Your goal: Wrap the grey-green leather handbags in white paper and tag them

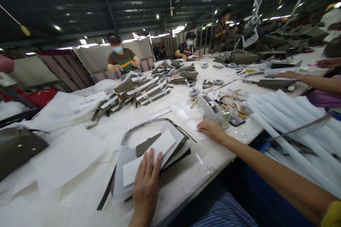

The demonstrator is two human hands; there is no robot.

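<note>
My left hand (146,181) lies with fingers stretched on a strip of white foam (151,156). Beneath the foam is a flat olive handbag (181,145), with pale wrapping sheet around it and a wrapped handle (138,127) looping at the far side. A dark strap (106,193) hangs off its near left. My right hand (211,131) is stretched forward, its fingers extended low by the table beside a tape dispenser (210,108). Thin clear plastic (188,115) lies just beyond those fingertips. Nothing shows in the right hand.
Stacked olive bags (144,88) lie further back, near rolls of tape (194,92). Brown paper scraps (236,103) and a dark phone-like object (237,121) sit right of the dispenser. White foam tubes (287,113) fill the right side. Co-workers stand across and at right.
</note>
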